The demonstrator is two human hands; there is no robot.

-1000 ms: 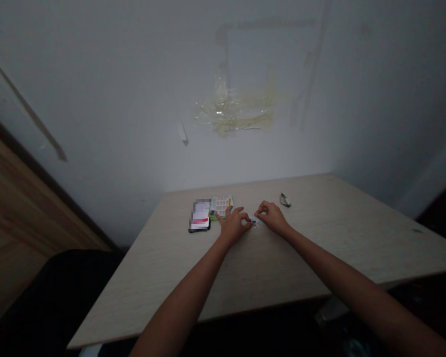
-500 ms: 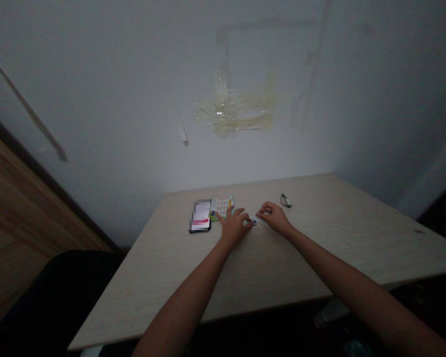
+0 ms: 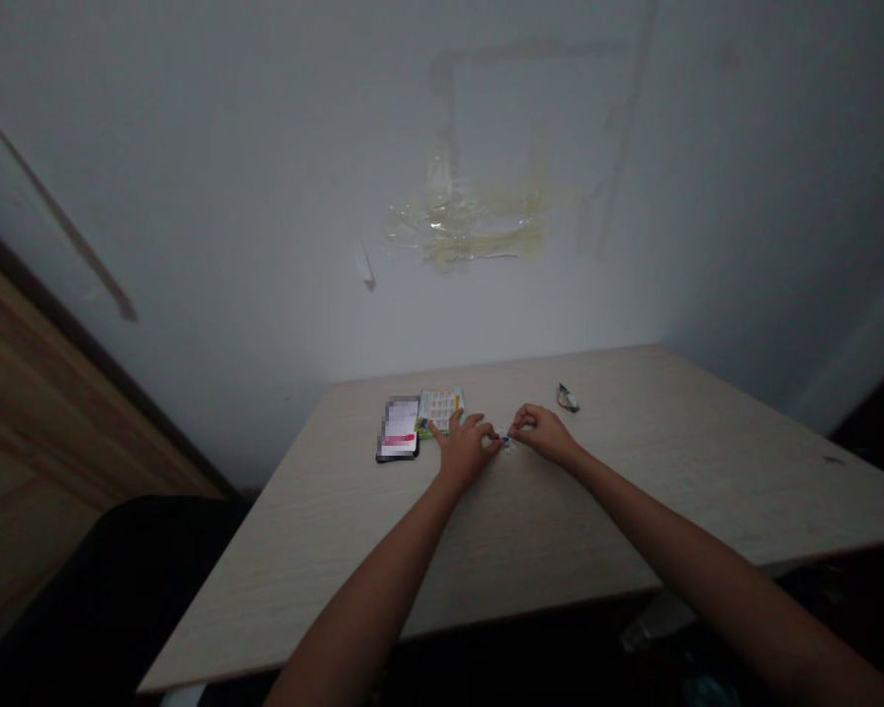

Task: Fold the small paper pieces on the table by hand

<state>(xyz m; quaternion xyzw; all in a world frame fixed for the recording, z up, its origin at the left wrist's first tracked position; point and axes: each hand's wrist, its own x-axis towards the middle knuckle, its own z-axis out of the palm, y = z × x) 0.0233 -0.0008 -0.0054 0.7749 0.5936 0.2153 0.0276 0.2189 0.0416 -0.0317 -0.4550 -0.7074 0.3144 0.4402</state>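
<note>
Fingertips [image 3: 495,447] of the left hand [image 3: 466,452] and right hand [image 3: 545,433] seem pinched on a small blue-and-white piece [image 3: 507,443] between them; this fine two-handed work seems to call for steady pressure. Printed booklet [image 3: 440,401] and phone [image 3: 400,424] lie leftward, a wrapper [image 3: 567,398] farther back right.

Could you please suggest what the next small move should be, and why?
Perhaps the right hand should ease its pinched fingertips slightly toward the left hand: both hands' fingertips meet close about the small white-and-blue bits, whose details are too small to tell, so a short, gentle motion seems wisest.
</note>
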